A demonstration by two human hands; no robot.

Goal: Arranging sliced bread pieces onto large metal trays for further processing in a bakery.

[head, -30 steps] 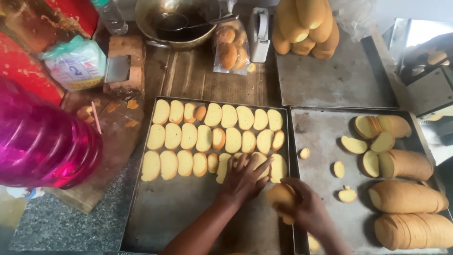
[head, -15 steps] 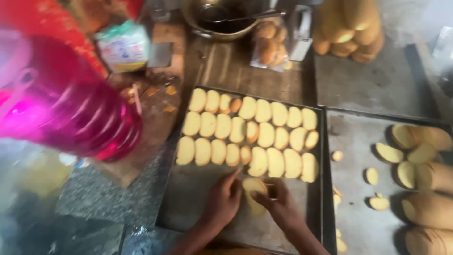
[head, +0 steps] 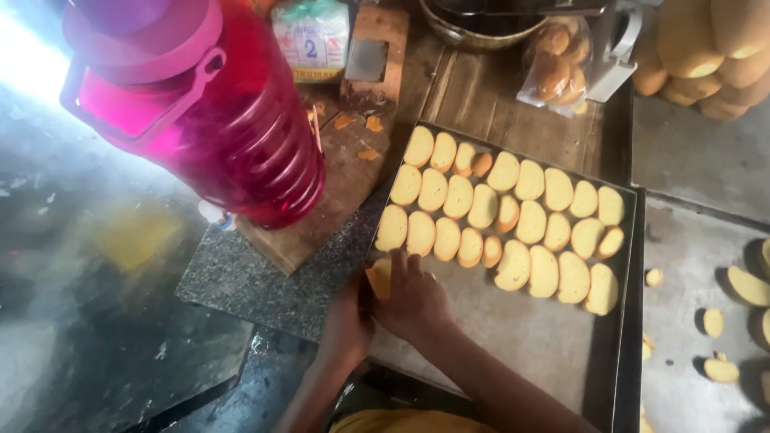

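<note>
A dark metal baking tray [head: 521,337] holds three rows of pale yellow bread slices [head: 513,216] across its far half. My left hand [head: 345,321] and my right hand [head: 413,301] meet at the tray's near left corner. Between them is a small stack of bread slices [head: 379,277], gripped from both sides. My right hand's fingers reach the nearest slice of the last row. The near part of the tray is bare metal.
A big pink plastic water jug [head: 233,120] stands on a wooden board [head: 337,184] left of the tray. A second tray [head: 690,265] on the right carries loose slices [head: 722,370]. Bagged rolls [head: 553,68], a metal bowl [head: 481,24] and whole loaves [head: 706,48] sit behind.
Both hands have moved from the tray's near middle to its near left corner with the slices. The view has swung left, so the jug fills more of it.
</note>
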